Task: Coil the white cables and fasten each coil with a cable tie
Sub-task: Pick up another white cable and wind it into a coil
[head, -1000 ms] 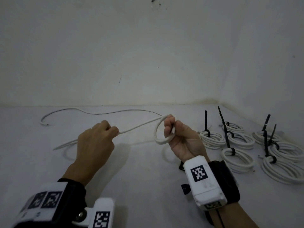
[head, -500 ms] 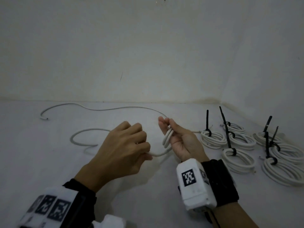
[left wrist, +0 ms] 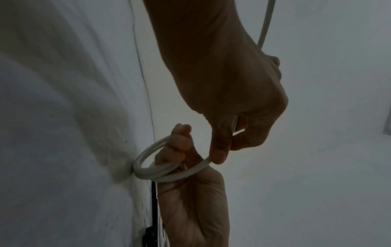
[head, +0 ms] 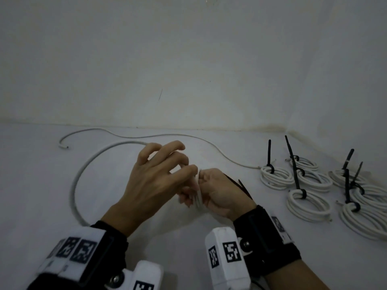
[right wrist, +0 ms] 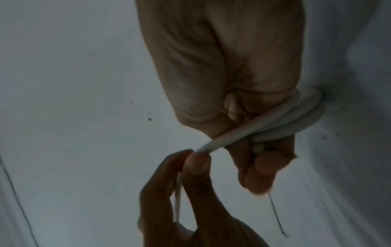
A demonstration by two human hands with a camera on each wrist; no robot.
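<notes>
Pinched between the thumb and forefinger of the left hand (head: 154,183), the white cable (head: 83,176) met the small coil (left wrist: 156,168) held by the right hand (head: 219,193). The right hand's fingers were curled through the coil, which comprised two or three turns and stood on edge just above the white surface (head: 188,258). The left hand's remaining fingers were spread and raised. The pinch point lay directly at the coil's near-left edge, the two hands touching or almost touching there. From the pinch, the loose cable passed under the left hand, swept in a wide arc across the surface to the left and far side. A second, thinner run of cable (head: 146,136) lay farther back near the wall, its cut end at the far left. A black cable tie (head: 243,187) projected from behind the right hand. To the right, finished coils (head: 276,177) lay grouped on the surface, each bound with a black tie standing upright.
</notes>
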